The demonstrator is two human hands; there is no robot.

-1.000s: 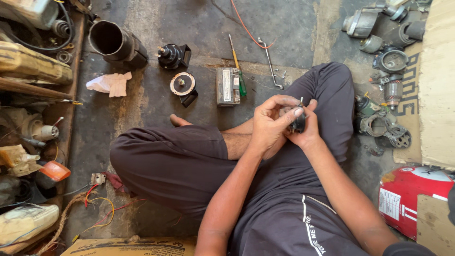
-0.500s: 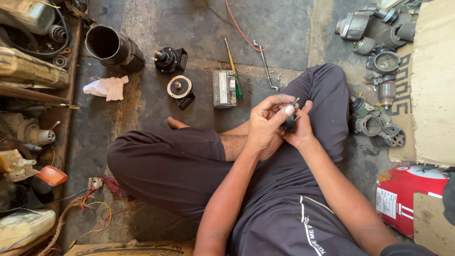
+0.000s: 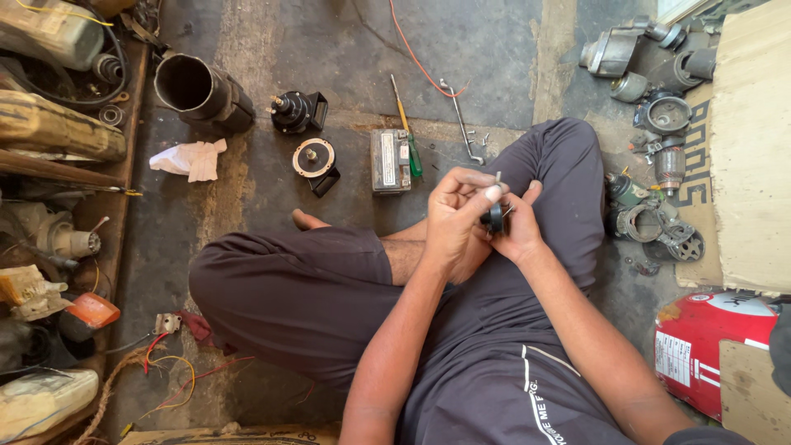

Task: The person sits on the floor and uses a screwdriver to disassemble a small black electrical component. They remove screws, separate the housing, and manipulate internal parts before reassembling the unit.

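Clutter fills the far left: a wooden shelf edge (image 3: 62,173) with old motors and cans, and an orange piece (image 3: 92,310) low down beside loose red and yellow wires (image 3: 177,367). On the concrete floor (image 3: 329,49) lies a dark metal cylinder (image 3: 202,92) on its side, with a crumpled white rag (image 3: 189,158) just below it. Next come a black round housing (image 3: 297,111), and near it a round part with a brass-coloured ring (image 3: 315,161). A small grey rectangular block (image 3: 390,160) lies beside a green-handled screwdriver (image 3: 405,128); a bent metal rod (image 3: 461,124) sits just right of that.

At centre the person sits cross-legged in dark trousers. The left hand (image 3: 456,222) is curled, its grip closed, fingertips pinching a thin metal pin at the top of a small black round part (image 3: 494,217). The right hand (image 3: 517,231) cups that part from behind, its grip closed about it. The part is held above the lap, between both hands.

Further right lie grey motor casings and gears (image 3: 659,115), a cardboard sheet (image 3: 754,148), and a red container (image 3: 709,346).
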